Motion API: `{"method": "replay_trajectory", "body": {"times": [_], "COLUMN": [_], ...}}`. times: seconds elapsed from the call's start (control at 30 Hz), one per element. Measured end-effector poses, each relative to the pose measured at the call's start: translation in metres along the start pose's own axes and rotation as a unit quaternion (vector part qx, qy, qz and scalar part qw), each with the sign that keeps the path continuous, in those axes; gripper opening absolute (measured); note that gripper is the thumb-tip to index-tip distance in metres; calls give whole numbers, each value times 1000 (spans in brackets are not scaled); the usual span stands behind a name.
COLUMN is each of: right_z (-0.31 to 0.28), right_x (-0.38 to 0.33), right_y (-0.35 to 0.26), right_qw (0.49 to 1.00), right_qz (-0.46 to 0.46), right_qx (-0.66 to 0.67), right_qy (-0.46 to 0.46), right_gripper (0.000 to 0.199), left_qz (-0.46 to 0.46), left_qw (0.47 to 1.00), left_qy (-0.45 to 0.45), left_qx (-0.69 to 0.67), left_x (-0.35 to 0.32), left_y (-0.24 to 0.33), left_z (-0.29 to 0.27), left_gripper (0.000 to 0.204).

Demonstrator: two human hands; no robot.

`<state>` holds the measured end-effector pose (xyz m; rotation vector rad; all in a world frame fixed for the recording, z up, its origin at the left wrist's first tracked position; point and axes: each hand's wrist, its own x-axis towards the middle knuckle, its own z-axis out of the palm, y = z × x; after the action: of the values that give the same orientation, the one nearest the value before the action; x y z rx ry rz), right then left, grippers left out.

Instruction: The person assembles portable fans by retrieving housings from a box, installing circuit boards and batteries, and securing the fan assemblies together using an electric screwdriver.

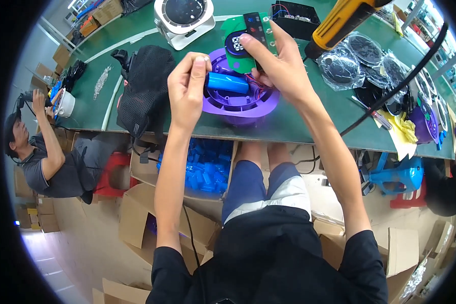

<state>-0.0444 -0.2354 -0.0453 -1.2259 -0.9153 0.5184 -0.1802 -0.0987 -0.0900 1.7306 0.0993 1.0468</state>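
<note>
My right hand (288,66) grips a green circuit board (233,25), its thumb lying over a round dark part with a white pattern. The board is tilted above an open purple round housing (243,108) on the table's near side. Inside that housing lies a shiny blue cylindrical battery pack (229,83), with thin red and dark wires (256,85) beside it under my right fingers. My left hand (187,88) is closed in a pinch at the housing's left rim. Something small and pale shows at its fingertips, too small to name.
A yellow-black power screwdriver (339,25) hangs at the upper right. Film-wrapped round black parts (342,68) lie right; a white round-headed device (186,20) stands behind. A black mesh bag (146,86) lies left. Below is a box of blue packs (205,169). A person (55,152) sits left.
</note>
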Motion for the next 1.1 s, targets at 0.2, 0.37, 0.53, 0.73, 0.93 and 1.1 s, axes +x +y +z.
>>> {"method": "replay_trajectory", "body": {"times": [0.2,0.37,0.53,0.73,0.93,1.1], "right_z": [-3,-9,-4,1,11,4], "right_x": [6,8,6,9,-14,-22], "right_y": [11,19,13,17,23,30], "right_qw": [999,999,999,993,834,819], "right_qz": [-21,-38,-30,-81,-254,-197], "right_qx": [13,33,25,-66,-485,-534], "right_qy": [-31,-21,-37,-52,61,66], "right_gripper": [34,32,33,33,52,67], "left_qz": [180,66,-276,-340,-387,-261], "left_qw": [972,980,902,707,587,755], "left_qy": [-17,-83,-302,-471,-472,-563], "left_qx": [-152,-166,140,405,532,210], "left_x": [16,-18,-139,-317,-325,-163], "left_y": [47,99,-1,-243,-229,-51], "left_z": [-16,-19,-11,-89,-91,-49], "left_gripper": [24,25,18,26,37,36]}}
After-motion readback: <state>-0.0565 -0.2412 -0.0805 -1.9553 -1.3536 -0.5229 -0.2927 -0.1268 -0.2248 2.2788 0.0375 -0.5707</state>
